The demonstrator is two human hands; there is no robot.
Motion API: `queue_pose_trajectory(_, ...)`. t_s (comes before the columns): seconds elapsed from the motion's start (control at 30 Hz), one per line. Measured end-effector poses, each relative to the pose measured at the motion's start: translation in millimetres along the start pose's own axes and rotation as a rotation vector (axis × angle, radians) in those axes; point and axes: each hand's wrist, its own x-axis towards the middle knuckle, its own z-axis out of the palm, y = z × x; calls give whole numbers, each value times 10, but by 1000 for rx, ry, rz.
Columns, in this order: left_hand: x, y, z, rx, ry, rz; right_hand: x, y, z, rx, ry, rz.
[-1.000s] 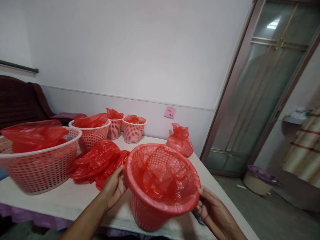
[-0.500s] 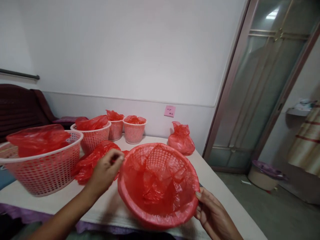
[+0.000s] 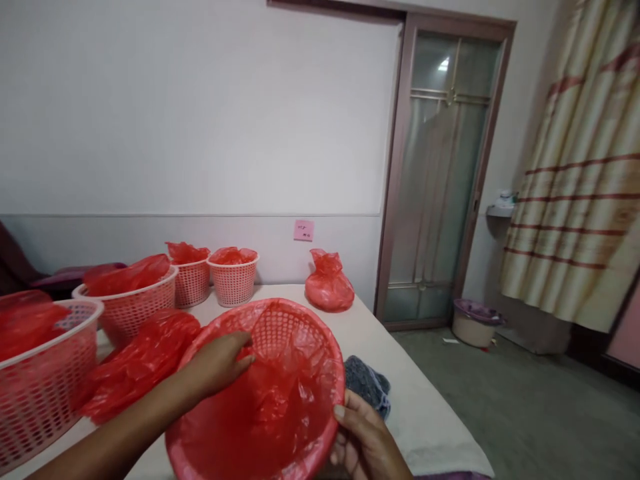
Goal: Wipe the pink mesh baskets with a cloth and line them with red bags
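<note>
A round plastic basket lined with a red plastic bag is tilted toward me at the front of the table. My right hand grips its right rim, thumb on the outside edge and fingers below. Over the basket's mouth, near the left side, hovers my left hand, fingers loosely bent with a gap at the thumb and nothing visible in them. The liner is folded over the rim and lies crumpled inside. Left of the basket is a heap of red plastic bags, partly behind my left forearm.
Pink lattice baskets with red bags stand at left: a large basket, a middle basket and two small ones. A tied red bag and a dark grey cloth lie on the white table. A bucket stands on the floor.
My left hand has moved from outside the left rim to over the basket's opening. The view has turned right, bringing the grey cloth and curtain further into sight. My right hand keeps its grip.
</note>
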Motion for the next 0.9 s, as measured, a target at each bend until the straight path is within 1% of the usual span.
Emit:
queue_pose_trajectory(0.07, -168, 191, -19, 144, 18, 81, 36, -20, 17, 27, 8, -10)
queue_pose_trajectory(0.1, -270, 286, -46, 205, 53, 134, 66, -40, 22, 42, 14, -24)
queue_pose_trajectory(0.13, -380, 367, -83, 331, 151, 247, 103, -67, 21, 59, 22, -41)
queue_pose_trajectory(0.17, -490, 421, -130, 399, 269, 332, 148, -103, 13, 78, 33, -60)
queue_pose_trajectory(0.2, -594, 436, -184, 388, 420, 375, 197, -148, -2, 100, 48, -82)
queue_pose_trajectory(0.23, -685, 401, -244, 349, 582, 391, 249, -201, -25, 124, 68, -108)
queue_pose_trajectory(0.27, -758, 309, -304, 328, 705, 390, 301, -262, -53, 145, 89, -137)
queue_pose_trajectory(0.3, -810, 157, -363, 291, 763, 372, 352, -332, -83, 161, 110, -175)
queue_pose_trajectory(0.33, -840, -51, -415, 263, 754, 287, 401, -408, -115, 170, 130, -218)
queue_pose_trajectory(0.37, -852, -304, -455, 252, 704, 191, 448, -489, -147, 174, 150, -262)
queue_pose_trajectory(0.4, -849, -589, -479, 253, 626, 137, 495, -576, -178, 174, 168, -303)
queue_pose_trajectory(0.43, -837, -888, -481, 275, 495, 81, 543, -666, -209, 173, 184, -338)
queue_pose_trajectory(0.47, -820, -1182, -460, 305, 401, 40, 594, -759, -242, 175, 200, -367)
queue_pose_trajectory(0.53, -777, -1694, -350, 388, 258, -2, 714, -947, -317, 184, 239, -418)
queue_pose_trajectory(0.6, -716, -2050, -183, 488, 157, 59, 861, -1130, -406, 193, 294, -475)
queue_pose_trajectory(0.67, -623, -2255, -15, 519, 100, 82, 1034, -1294, -509, 194, 349, -527)
queue_pose_trajectory(0.73, -501, -2371, 104, 541, 78, 93, 1227, -1417, -623, 188, 398, -568)
queue_pose_trajectory(0.8, -376, -2466, 158, 566, 82, 101, 1436, -1478, -758, 179, 452, -595)
queue_pose_trajectory(0.9, -253, -2627, 151, 590, 94, 107, 1756, -1444, -1011, 164, 550, -602)
